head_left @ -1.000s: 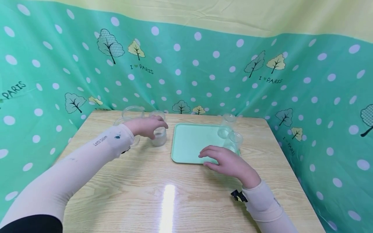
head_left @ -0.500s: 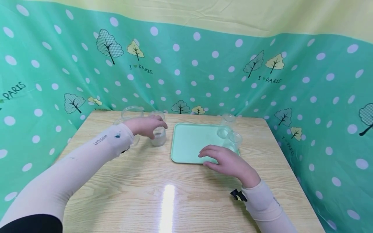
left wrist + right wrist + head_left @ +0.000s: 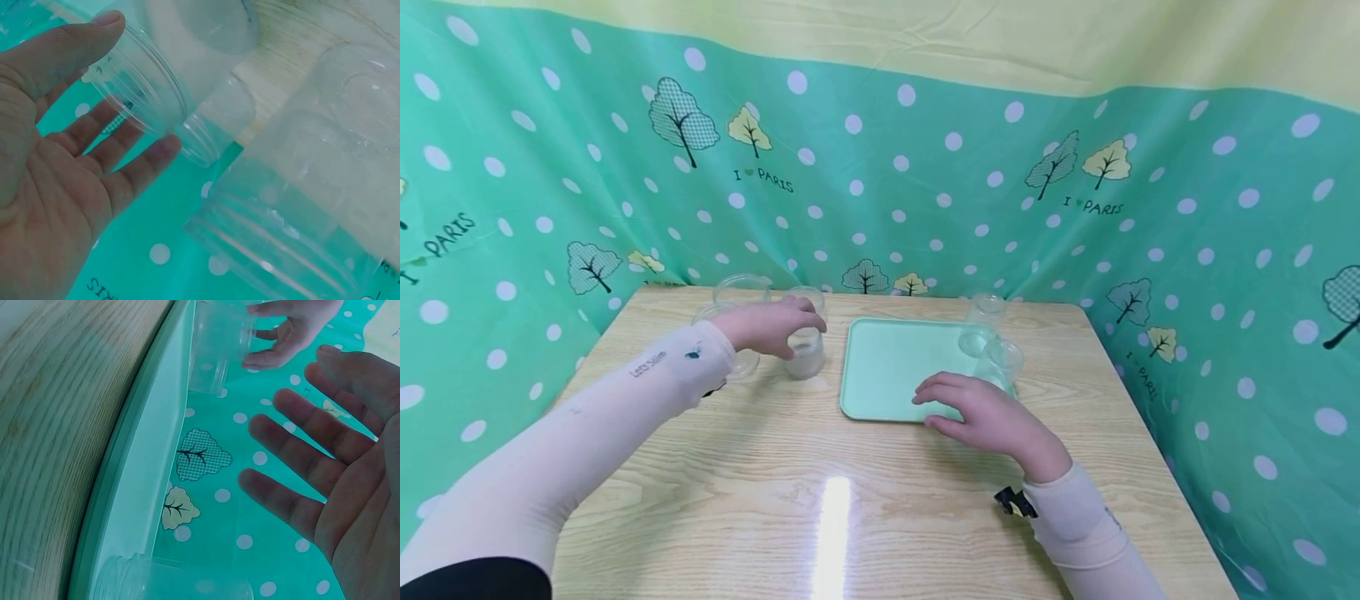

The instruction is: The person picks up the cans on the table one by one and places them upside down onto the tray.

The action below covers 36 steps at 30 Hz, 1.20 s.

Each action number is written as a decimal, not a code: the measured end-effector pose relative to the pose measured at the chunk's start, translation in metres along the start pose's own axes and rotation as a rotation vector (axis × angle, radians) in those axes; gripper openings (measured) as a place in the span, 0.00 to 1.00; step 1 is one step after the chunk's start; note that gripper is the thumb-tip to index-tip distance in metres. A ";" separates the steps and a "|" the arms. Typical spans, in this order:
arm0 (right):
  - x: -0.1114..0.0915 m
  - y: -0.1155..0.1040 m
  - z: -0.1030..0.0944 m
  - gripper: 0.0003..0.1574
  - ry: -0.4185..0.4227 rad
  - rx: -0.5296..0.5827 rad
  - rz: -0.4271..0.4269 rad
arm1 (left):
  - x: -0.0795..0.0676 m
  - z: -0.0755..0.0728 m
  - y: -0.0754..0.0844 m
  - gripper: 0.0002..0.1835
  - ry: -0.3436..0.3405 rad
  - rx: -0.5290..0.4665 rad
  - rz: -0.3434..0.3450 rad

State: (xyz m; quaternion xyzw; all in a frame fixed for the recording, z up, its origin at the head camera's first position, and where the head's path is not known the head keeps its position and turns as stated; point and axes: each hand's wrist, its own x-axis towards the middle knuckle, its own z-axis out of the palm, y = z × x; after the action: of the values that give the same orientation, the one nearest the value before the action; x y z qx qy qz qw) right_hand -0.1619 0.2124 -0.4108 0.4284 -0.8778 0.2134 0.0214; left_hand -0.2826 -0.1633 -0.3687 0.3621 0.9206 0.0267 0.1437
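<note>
In the head view, my left hand reaches over a clear plastic jar standing on the table left of the tray. My thumb and fingers span that jar's rim in the left wrist view, one on each side. My right hand hovers over the near right part of a pale green tray, fingers relaxed and holding nothing. Two clear jars stand at the tray's right side, a far jar and a near jar, the near one partly behind my right hand.
Several more clear containers cluster at the table's back left, including a wide one and another jar, partly hidden by my left hand. A green dotted curtain hangs behind and beside the wooden table.
My left hand has shifted slightly left, and the jar under it has moved slightly left as well. The right hand and the tray look unchanged.
</note>
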 end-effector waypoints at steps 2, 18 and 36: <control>0.000 0.000 -0.001 0.17 0.001 0.001 0.001 | -0.002 -0.002 -0.001 0.34 0.022 -0.019 0.006; 0.000 0.003 0.001 0.17 -0.003 0.002 0.006 | -0.025 -0.025 -0.006 0.36 0.183 -0.080 -0.004; -0.001 0.000 0.000 0.17 -0.012 -0.004 0.015 | -0.041 -0.028 -0.003 0.38 0.294 -0.225 -0.038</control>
State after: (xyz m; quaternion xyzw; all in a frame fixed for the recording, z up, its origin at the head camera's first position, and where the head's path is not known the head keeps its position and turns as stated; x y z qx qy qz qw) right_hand -0.1615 0.2139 -0.4108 0.4233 -0.8814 0.2093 0.0153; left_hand -0.2644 -0.1917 -0.3324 0.3186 0.9295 0.1796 0.0477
